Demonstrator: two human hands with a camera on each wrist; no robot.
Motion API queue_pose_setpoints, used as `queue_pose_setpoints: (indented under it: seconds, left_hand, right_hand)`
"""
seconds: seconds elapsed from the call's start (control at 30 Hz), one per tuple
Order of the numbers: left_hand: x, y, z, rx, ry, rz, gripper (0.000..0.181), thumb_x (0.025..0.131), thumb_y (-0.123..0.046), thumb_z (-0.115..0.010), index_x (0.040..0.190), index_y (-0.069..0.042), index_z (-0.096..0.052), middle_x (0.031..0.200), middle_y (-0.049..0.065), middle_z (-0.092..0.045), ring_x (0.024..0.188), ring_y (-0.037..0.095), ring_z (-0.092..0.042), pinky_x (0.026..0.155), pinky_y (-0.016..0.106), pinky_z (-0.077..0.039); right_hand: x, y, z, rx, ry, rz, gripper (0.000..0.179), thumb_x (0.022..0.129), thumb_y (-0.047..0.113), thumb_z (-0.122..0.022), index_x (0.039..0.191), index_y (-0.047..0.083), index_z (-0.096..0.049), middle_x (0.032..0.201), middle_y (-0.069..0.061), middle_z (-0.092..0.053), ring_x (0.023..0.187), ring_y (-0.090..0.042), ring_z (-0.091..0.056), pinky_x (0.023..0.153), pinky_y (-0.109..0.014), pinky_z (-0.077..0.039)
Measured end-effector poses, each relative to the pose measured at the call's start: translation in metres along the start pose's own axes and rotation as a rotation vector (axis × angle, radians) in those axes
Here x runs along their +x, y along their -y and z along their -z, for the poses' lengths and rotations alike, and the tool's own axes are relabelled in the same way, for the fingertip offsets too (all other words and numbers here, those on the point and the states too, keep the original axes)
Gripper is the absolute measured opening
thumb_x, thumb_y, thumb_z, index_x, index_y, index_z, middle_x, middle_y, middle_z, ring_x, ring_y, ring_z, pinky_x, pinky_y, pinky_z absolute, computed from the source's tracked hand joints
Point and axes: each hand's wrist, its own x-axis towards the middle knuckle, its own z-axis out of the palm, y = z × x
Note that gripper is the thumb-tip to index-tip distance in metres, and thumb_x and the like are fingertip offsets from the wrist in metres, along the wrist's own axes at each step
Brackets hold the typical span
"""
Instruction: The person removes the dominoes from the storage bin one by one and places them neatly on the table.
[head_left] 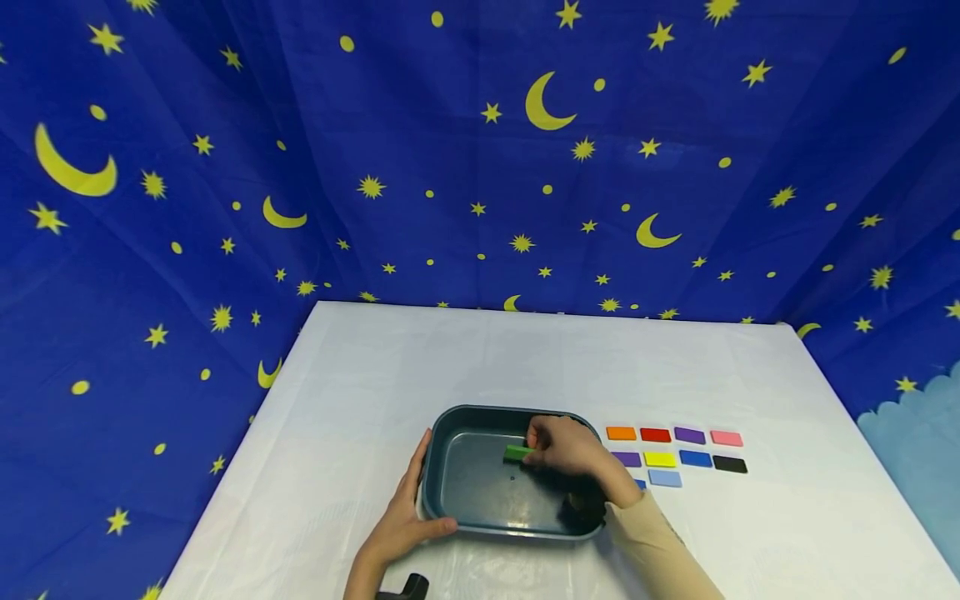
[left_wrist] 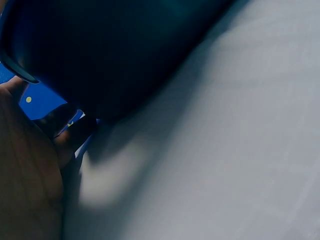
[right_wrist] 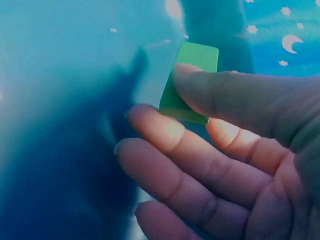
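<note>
A dark blue-green rectangular basin stands on the white table. Inside it, my right hand pinches a small green block between thumb and fingers, above the basin floor; the other fingers are loosely bent in the right wrist view. My left hand rests against the basin's left end, fingers stretched along the outer wall and thumb at the near rim. From the left wrist, the same hand shows beside the shaded basin wall.
Right of the basin lie rows of small coloured blocks, among them orange, red, yellow, pink and black. My right forearm overlaps some. A black object shows at the near edge. Blue star-patterned cloth hangs behind.
</note>
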Motion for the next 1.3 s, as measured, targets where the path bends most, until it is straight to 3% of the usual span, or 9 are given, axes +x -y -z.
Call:
queue_pose_setpoints:
  seconds: [0.37, 0.53, 0.63, 0.87, 1.0, 1.3]
  left_hand:
    - [0.001, 0.001, -0.001, 0.012, 0.001, 0.001, 0.117, 0.067, -0.027, -0.084, 0.154, -0.028, -0.005, 0.157, 0.0, -0.009, 0.138, 0.033, -0.016, 0.099, 0.067, -0.017]
    - [0.001, 0.0, 0.0, -0.001, -0.009, 0.005, 0.117, 0.066, -0.027, -0.084, 0.153, -0.032, -0.006, 0.157, -0.001, -0.01, 0.138, 0.032, -0.016, 0.1, 0.066, -0.017]
    - [0.002, 0.0, 0.0, -0.001, -0.009, 0.013, 0.117, 0.066, -0.027, -0.084, 0.153, -0.034, -0.007, 0.157, -0.001, -0.01, 0.138, 0.031, -0.016, 0.1, 0.065, -0.016]
    - [0.002, 0.0, -0.001, 0.018, -0.01, 0.022, 0.118, 0.065, -0.028, -0.084, 0.154, -0.031, -0.006, 0.157, -0.002, -0.009, 0.138, 0.032, -0.016, 0.099, 0.067, -0.018]
    - [0.002, 0.0, -0.001, 0.014, -0.008, 0.016, 0.118, 0.066, -0.029, -0.083, 0.154, -0.027, -0.006, 0.157, -0.003, -0.008, 0.138, 0.031, -0.014, 0.101, 0.065, -0.017]
    - [0.001, 0.002, -0.001, 0.018, -0.002, 0.01, 0.117, 0.066, -0.029, -0.084, 0.153, -0.034, -0.006, 0.157, -0.002, -0.008, 0.138, 0.032, -0.014, 0.1, 0.067, -0.016]
  right_hand:
    - [-0.02, 0.003, 0.032, 0.092, -0.103, 0.097, 0.017, 0.084, 0.023, -0.074, 0.086, 0.017, -0.058, 0.068, 0.01, -0.056, 0.059, -0.006, -0.05, 0.055, -0.027, -0.04]
    - [-0.037, -0.005, 0.045, 0.261, -0.138, 0.095, 0.013, 0.089, 0.02, -0.069, 0.093, 0.012, -0.059, 0.073, 0.001, -0.061, 0.06, -0.014, -0.055, 0.056, -0.028, -0.047]
    - [-0.05, -0.014, 0.052, 0.355, -0.207, 0.07, 0.013, 0.09, 0.018, -0.067, 0.095, 0.009, -0.06, 0.075, -0.009, -0.061, 0.06, -0.022, -0.058, 0.055, -0.031, -0.05]
    - [-0.087, -0.04, 0.064, 0.477, -0.367, -0.041, 0.019, 0.094, 0.017, -0.062, 0.105, 0.002, -0.057, 0.082, -0.021, -0.056, 0.061, -0.029, -0.055, 0.055, -0.033, -0.049]
    - [-0.108, -0.059, 0.063, 0.474, -0.446, -0.166, 0.027, 0.095, 0.022, -0.06, 0.109, -0.001, -0.056, 0.085, -0.024, -0.056, 0.062, -0.027, -0.055, 0.058, -0.034, -0.049]
    - [-0.142, -0.1, 0.051, 0.437, -0.565, -0.413, 0.037, 0.094, 0.038, -0.059, 0.109, 0.005, -0.056, 0.091, -0.017, -0.061, 0.067, -0.016, -0.058, 0.06, -0.032, -0.052]
